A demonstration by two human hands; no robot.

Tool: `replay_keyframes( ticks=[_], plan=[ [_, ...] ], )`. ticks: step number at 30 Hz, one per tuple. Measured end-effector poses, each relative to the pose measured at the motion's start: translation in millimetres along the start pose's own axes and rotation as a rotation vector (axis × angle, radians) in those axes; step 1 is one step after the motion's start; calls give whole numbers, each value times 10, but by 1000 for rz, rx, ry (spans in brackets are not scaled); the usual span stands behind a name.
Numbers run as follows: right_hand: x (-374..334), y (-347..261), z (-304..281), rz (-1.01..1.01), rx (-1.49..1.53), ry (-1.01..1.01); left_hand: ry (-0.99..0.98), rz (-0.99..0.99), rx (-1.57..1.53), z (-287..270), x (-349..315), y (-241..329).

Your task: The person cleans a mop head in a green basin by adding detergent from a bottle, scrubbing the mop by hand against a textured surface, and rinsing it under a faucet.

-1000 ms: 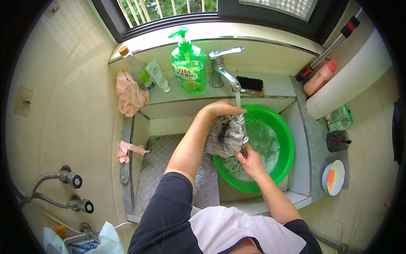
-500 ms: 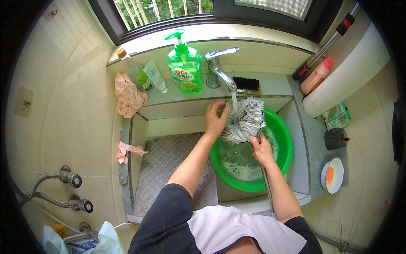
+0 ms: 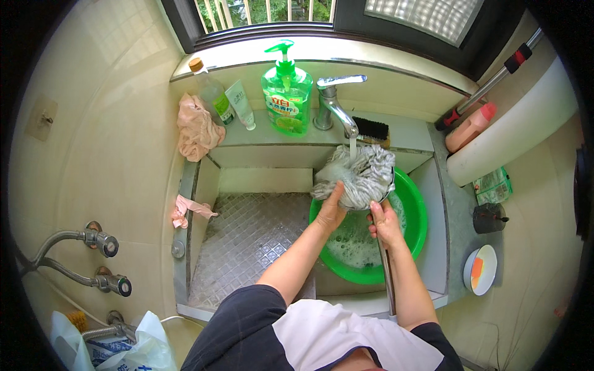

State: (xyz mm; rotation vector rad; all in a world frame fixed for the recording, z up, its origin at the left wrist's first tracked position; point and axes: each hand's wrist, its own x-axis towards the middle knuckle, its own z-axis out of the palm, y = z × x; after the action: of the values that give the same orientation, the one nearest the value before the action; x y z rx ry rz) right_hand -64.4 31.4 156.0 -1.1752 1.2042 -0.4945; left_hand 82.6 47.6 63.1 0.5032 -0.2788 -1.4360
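A grey-white string mop head (image 3: 366, 179) is tilted under the running tap (image 3: 337, 102), and water pours into its strands. My right hand (image 3: 386, 224) is closed around the metal mop handle (image 3: 389, 278) just below the head. With its thumb on the near strands, my left hand (image 3: 332, 209) grips the mop head's near left side; its other fingers are mostly hidden. Beneath both hands sits a green basin (image 3: 419, 238) holding foamy water.
The basin stands in a tiled sink (image 3: 241, 247). On the back ledge are a green pump bottle (image 3: 287, 102), a scrub brush (image 3: 371, 131), a tube (image 3: 240, 106) and a crumpled pink cloth (image 3: 198, 127). At right are a white bowl (image 3: 486, 270) and a dark cup (image 3: 489, 217).
My left hand has moved from beside the water stream down to the mop head's near side. The mop head has shifted slightly, and the whole view has swung a little.
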Motion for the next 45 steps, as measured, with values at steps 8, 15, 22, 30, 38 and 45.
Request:
replay_keyframes(
  ticks=[8,15,22,30,38,45],
  plan=[
    [-33,159,-26,108,32,-35,193,142,438,90,261,412],
    [22,214,54,132,86,-58,-157,549,1892,592,150,771],
    [103,184,208,198,162,-123,-240,480,2065,805,222,784],
    [131,83,438,295,79,-219,-196,378,1977,419,394,980],
    [215,37,390,310,131,-187,-419,-123,2001,738,262,1291],
    [31,64,513,33,-13,-141,-127,-222,1695,680,469,1096]
  ],
)
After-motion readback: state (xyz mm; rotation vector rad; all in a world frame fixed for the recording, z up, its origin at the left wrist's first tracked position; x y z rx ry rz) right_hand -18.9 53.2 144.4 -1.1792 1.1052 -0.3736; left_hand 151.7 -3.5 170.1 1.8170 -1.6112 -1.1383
